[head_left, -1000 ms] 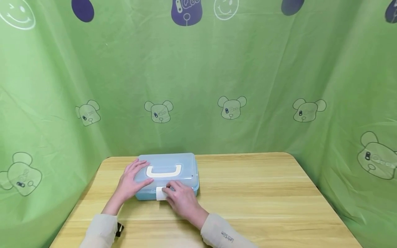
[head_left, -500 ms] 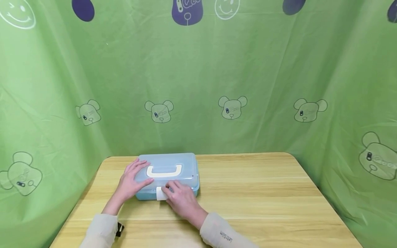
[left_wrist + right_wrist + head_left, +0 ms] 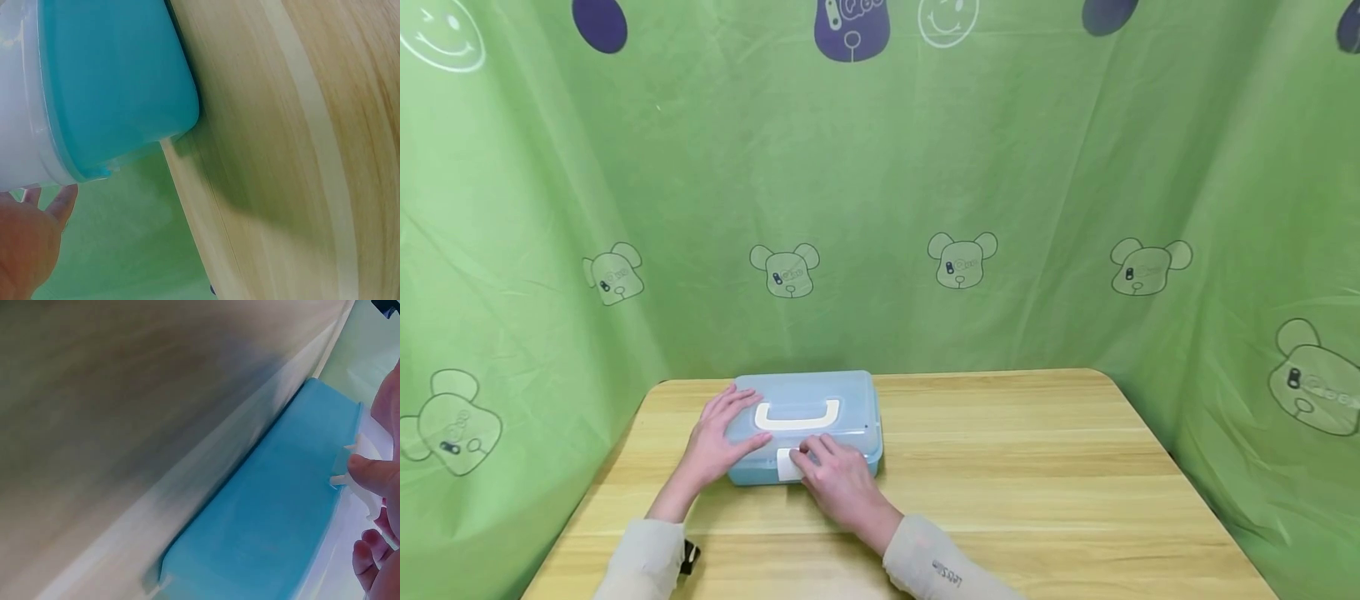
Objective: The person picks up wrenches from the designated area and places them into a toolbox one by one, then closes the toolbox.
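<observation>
A blue plastic storage box (image 3: 752,474) with a translucent lid (image 3: 805,385) and a white carrying handle (image 3: 797,423) stands near the table's back left. My left hand (image 3: 718,437) rests on the lid's left part, fingers and thumb spread. At the front, my right hand (image 3: 842,483) pinches the white latch (image 3: 787,465) between thumb and fingers. In the right wrist view the thumb lies against the latch (image 3: 369,450), which stands partly away from the box wall. The left wrist view shows the box's side (image 3: 119,81) and part of the left hand (image 3: 28,244).
The box sits on a wooden table (image 3: 1037,467). Green cloth with bear prints (image 3: 880,325) hangs behind and on both sides. A small black object (image 3: 688,557) shows beside the left sleeve.
The latch's lower edge has come up slightly under my right fingers. My left hand and the box have stayed where they were.
</observation>
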A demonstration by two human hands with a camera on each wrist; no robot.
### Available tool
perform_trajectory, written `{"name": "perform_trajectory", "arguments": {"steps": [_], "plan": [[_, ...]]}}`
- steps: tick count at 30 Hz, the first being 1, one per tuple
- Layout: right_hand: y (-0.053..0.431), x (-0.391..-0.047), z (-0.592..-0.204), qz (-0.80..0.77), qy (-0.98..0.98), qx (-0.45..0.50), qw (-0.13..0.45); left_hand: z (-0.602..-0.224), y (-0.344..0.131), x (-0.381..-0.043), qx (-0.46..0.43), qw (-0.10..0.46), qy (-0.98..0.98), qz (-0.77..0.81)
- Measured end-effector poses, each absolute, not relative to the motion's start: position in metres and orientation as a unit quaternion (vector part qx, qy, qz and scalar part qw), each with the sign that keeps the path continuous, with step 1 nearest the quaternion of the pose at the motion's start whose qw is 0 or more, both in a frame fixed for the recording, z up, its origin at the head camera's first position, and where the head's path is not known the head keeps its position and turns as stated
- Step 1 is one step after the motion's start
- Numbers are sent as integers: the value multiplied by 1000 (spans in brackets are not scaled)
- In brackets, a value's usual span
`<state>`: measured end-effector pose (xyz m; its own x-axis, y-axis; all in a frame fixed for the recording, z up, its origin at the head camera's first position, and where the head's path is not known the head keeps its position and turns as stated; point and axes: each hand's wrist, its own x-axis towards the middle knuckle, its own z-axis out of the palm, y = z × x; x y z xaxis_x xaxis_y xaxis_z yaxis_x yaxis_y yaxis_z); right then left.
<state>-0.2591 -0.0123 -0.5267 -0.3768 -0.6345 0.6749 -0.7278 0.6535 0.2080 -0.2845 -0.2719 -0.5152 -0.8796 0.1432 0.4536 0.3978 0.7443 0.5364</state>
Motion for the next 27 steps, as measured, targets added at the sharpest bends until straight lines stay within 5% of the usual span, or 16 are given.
{"name": "perform_trajectory", "arguments": {"steps": [27], "plan": [[-10,-261,-532,44,-836,421,349,-517,-273,-286,-147,194,-913,-328]]}}
